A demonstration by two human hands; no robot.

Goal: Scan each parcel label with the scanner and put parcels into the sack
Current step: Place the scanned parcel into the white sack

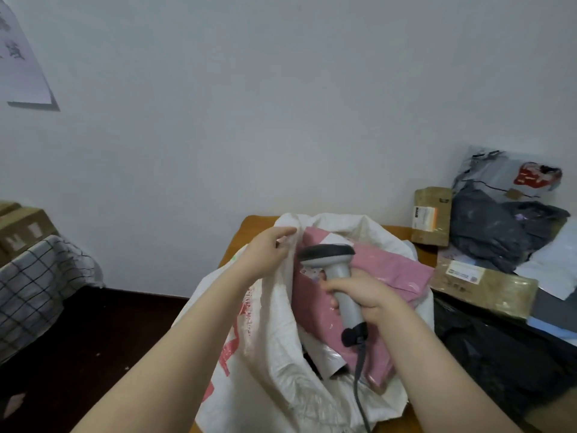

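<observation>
Two hands in shot, both busy. The left hand [267, 251] pinches the far rim of the white sack [274, 348], fingers curled onto the cloth, and the sack's mouth gapes wide. The right hand [363, 292] is wrapped round the grey handle of the scanner [338, 270], fingers closed tight on it. The scanner's dark head sits just above a small label [309, 271] on the pink parcel [387, 273]. That parcel lies in the sack's mouth, partly inside, with a silvery parcel [327, 357] tucked under it. The scanner's cable [362, 389] hangs down from the handle over the sack. The sack itself sits on an orange-brown desk [254, 225]. Over on the right there's a brown box [432, 215] standing upright by the wall, a heap of grey bags [493, 229] beside it, a flat brown parcel [487, 285] just beside the pink one, and a black bag [499, 367] nearer the front. Far left, cardboard boxes [22, 226] rest on a checked cloth [37, 276], well apart from the desk.
</observation>
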